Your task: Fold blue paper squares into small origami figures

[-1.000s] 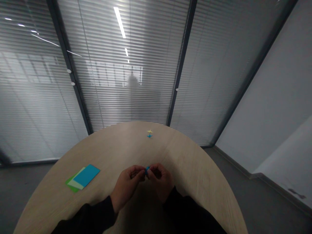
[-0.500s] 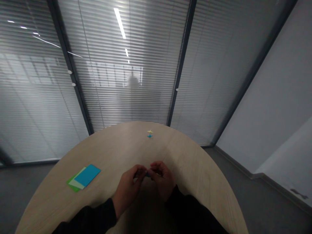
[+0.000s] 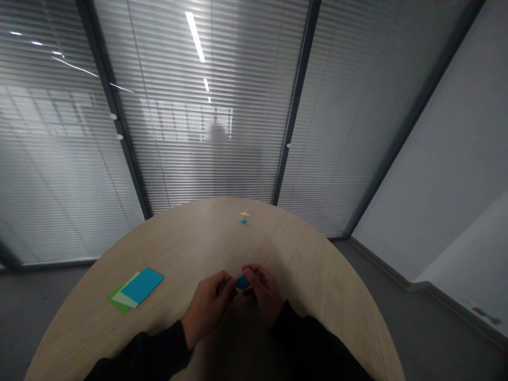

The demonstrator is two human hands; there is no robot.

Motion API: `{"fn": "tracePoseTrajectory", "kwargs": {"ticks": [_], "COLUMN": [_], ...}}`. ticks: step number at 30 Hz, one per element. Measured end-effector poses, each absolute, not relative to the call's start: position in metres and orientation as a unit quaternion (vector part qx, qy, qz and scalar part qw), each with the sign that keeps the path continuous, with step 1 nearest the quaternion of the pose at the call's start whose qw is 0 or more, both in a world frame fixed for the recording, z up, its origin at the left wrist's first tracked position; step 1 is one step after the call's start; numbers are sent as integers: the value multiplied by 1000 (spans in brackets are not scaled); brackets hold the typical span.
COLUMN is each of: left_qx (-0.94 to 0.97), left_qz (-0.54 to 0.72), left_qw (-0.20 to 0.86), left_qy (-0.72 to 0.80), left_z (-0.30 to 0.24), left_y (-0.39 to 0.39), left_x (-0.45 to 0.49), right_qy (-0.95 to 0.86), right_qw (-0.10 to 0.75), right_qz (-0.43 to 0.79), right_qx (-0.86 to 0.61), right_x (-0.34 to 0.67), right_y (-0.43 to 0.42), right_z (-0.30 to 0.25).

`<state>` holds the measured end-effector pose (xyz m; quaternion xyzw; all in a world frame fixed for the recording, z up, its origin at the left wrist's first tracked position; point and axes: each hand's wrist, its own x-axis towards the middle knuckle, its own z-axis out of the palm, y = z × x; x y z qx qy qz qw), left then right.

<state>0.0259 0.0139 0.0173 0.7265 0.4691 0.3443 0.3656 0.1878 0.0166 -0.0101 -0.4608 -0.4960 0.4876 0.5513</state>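
My left hand and my right hand meet over the near middle of a round light-wood table. Both pinch a small blue folded paper piece between their fingertips, just above the tabletop. The fingers of each hand are curled closed around it, and most of the piece is hidden by them. Dark sleeves cover both forearms.
A stack of paper sheets, blue on top of pale and green ones, lies at the left of the table. Two tiny folded paper figures, a yellow one and a blue one, sit near the far edge. Glass walls with blinds stand behind.
The hands have shifted slightly toward me and to the right, turning the blue piece so more of it shows between the fingertips than half a second ago.
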Motion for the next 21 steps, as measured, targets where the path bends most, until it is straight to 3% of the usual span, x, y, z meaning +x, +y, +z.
{"fn": "tracePoseTrajectory", "kwargs": {"ticks": [7,13,16,21], "left_qx": [740,704,676,616], "left_qz": [350,357,384,435], "left_qw": [339,421,445,495], "left_qy": [464,447,444,431], "left_z": [16,13,13,13], "left_y": [13,16,18,21], "left_x": [27,27,25,24], "right_qy": [-593,-586,-565,-640], "right_qw": [462,475,521,531], "right_qz": [418,434,449,292], "right_qx": [-510,-492,-455,-472], "right_x": [195,194,193,192], "right_y": [11,11,13,9], "right_z": [-6,-5,-9,-8]}}
